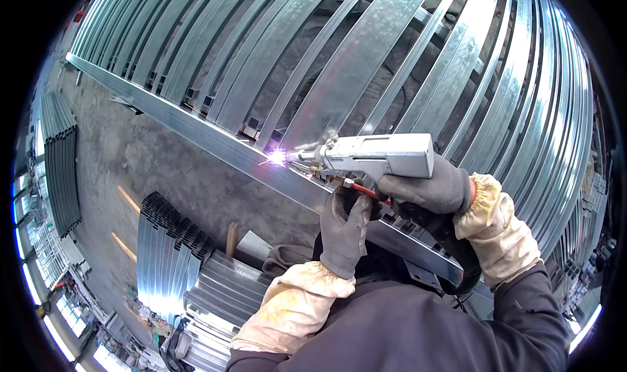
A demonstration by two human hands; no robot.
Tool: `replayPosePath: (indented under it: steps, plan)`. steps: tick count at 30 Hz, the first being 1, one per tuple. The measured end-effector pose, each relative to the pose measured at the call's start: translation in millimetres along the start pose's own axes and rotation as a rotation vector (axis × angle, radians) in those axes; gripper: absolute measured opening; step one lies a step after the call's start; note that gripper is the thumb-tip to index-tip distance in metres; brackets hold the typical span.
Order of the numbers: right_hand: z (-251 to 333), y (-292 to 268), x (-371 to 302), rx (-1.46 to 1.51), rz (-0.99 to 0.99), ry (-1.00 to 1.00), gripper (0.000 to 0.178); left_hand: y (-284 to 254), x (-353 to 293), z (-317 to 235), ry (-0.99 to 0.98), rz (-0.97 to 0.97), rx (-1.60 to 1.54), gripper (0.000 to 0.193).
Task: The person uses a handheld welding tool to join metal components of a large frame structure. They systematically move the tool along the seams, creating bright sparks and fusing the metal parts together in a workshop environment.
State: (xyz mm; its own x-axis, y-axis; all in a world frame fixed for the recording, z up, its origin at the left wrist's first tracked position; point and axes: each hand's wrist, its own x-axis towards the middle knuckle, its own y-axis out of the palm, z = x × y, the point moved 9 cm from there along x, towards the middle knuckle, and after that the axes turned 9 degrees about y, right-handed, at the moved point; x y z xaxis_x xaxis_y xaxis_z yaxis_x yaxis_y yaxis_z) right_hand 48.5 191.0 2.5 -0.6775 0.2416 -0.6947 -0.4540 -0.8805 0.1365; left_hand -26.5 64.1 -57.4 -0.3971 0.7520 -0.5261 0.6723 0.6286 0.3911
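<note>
My right hand (pixel 431 188), in a dark grey glove with a pale leather cuff, is wrapped round the handle of a silver welding gun (pixel 382 153). A bright violet-white arc (pixel 278 156) burns at the gun's tip, where a flat metal bar meets the long edge rail (pixel 228 153) of a metal frame. My left hand (pixel 346 225), gloved alike, is closed under the front of the gun beside a red hose (pixel 366 190). Its fingertips are partly hidden, so whether they grip the gun or the hose is unclear.
Rows of parallel metal bars (pixel 359 65) spread across the far side. Bundled metal profiles (pixel 166 267) lie on the concrete floor (pixel 196 170) at the lower left, with a wooden batten (pixel 232 239) near them. Another stack of profiles (pixel 62 176) stands farther left. A black cable (pixel 467 267) hangs below the gun.
</note>
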Motion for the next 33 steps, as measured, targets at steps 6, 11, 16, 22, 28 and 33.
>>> replayPosePath:
  steps: [6, 11, 16, 22, 28, 33]
  plan:
    - [5, -3, 0, -0.061, -0.044, -0.043, 0.039, 2, 3, 4, 0.010, 0.041, -0.034, 0.023]
    - [7, 0, -1, -0.034, -0.019, 0.022, 0.038, -6, 2, 9, -0.038, 0.017, 0.015, 0.023]
    - [4, 0, 1, 0.002, -0.029, -0.038, 0.037, 4, 3, -1, -0.006, -0.022, -0.124, 0.022]
    - [5, 0, 1, -0.006, -0.012, 0.032, 0.038, 2, 2, -2, 0.038, 0.041, -0.093, 0.025]
    - [4, -1, 1, -0.007, -0.032, 0.019, 0.040, -5, 4, 7, 0.005, 0.051, -0.047, 0.023]
    - [3, -2, -1, -0.049, -0.035, 0.043, 0.040, -6, 4, 8, -0.010, 0.050, -0.053, 0.025]
